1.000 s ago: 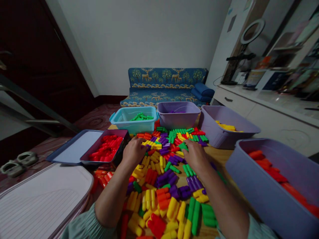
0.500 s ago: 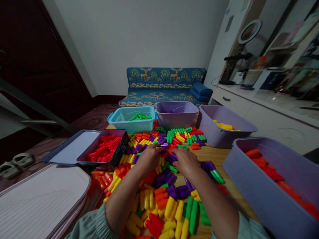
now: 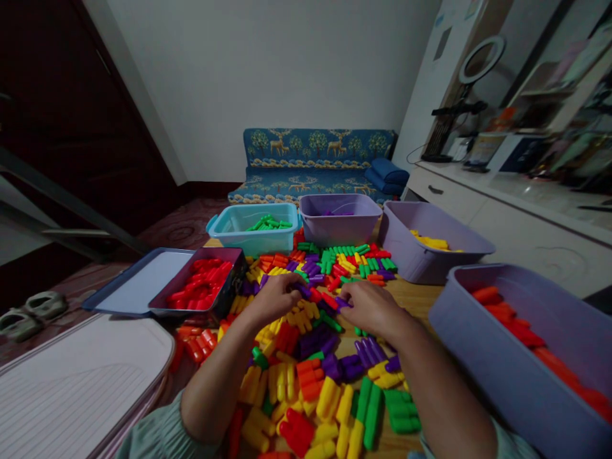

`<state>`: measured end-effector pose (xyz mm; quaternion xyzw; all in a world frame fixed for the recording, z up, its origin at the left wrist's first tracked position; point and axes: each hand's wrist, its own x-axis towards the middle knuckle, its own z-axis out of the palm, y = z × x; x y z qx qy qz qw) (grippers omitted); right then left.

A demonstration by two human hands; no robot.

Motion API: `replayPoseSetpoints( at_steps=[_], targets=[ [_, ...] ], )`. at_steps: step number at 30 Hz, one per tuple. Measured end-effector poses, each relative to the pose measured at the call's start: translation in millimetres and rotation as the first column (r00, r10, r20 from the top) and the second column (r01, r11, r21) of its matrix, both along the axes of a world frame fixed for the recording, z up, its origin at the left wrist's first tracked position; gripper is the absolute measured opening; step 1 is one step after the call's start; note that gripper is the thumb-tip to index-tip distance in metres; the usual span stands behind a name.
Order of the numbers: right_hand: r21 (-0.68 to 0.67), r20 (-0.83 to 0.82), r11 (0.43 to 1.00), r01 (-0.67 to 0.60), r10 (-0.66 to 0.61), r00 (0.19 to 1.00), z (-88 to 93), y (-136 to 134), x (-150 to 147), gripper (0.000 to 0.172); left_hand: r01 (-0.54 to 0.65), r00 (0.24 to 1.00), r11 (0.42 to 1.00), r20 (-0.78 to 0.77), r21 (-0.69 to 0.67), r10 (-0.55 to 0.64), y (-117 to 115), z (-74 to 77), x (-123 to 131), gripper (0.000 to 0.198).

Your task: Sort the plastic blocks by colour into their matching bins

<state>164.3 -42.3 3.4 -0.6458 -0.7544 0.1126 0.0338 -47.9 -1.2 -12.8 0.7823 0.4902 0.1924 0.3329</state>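
Note:
A heap of plastic blocks in red, orange, yellow, green and purple covers the wooden table. My left hand rests on the heap's middle with fingers curled round a purple block. My right hand is beside it, fingers pinched on another purple block. The two hands are a short way apart.
Bins ring the heap: a teal bin with green blocks, a purple bin, a lilac bin with yellow blocks, a large lilac bin with orange blocks, and a dark tray of red blocks on a blue lid. A white lid lies at left.
Both hands drew in from apart at the far side of the heap to its middle, met, then separated slightly. Each now grips a purple block.

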Motion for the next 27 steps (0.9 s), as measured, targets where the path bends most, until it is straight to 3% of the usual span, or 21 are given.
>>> replayPoseSetpoints(
  at_steps=[3,5,9,12,15,20,23,25,27],
  targets=[
    [-0.131,-0.117,0.95,-0.283,0.269,0.956,7.5,-9,-1,0.02,0.234,0.972,0.929,0.035,-0.286,-0.234,-4,13.7,-12,0.034],
    [-0.197,-0.187,0.892,-0.408,0.374,0.908,5.0,-12,-5,0.025,0.368,0.923,0.869,0.013,-0.33,-0.385,-8,19.4,-18,0.034],
    [-0.258,-0.235,0.863,-0.435,0.381,0.894,-7.4,-10,-11,0.033,0.431,0.872,0.826,-0.068,-0.363,-0.485,-12,19.1,-21,0.033],
    [-0.227,-0.21,0.893,-0.387,0.343,0.915,-12.0,-9,-13,0.041,0.397,0.878,0.835,-0.106,-0.382,-0.466,-11,12.7,-17,0.035],
    [-0.138,-0.135,0.937,-0.32,0.302,0.944,-13.3,-9,-15,0.045,0.346,0.9,0.893,-0.167,-0.289,-0.403,-11,6.7,-10,0.034],
    [-0.005,0.007,0.996,-0.092,0.092,0.996,-15.1,-5,-16,0.029,0.2,0.955,0.978,-0.211,-0.067,-0.209,-10,-0.6,0,0.023],
    [0.065,-0.047,0.998,0.022,-0.019,0.999,-11.6,1,-15,0.021,0.028,0.998,0.999,-0.054,-0.037,-0.03,-8,0.2,4,0.025],
    [0.102,-0.171,0.993,0.05,-0.032,0.985,-7.7,3,-16,0.018,-0.043,0.992,0.985,0.111,-0.165,0.062,-9,4.3,7,0.032],
    [0.135,-0.301,0.99,0.035,0.007,0.954,-4.6,4,-20,0.017,-0.023,0.956,0.95,0.272,-0.31,0.112,-10,8.9,9,0.042]
  ],
)
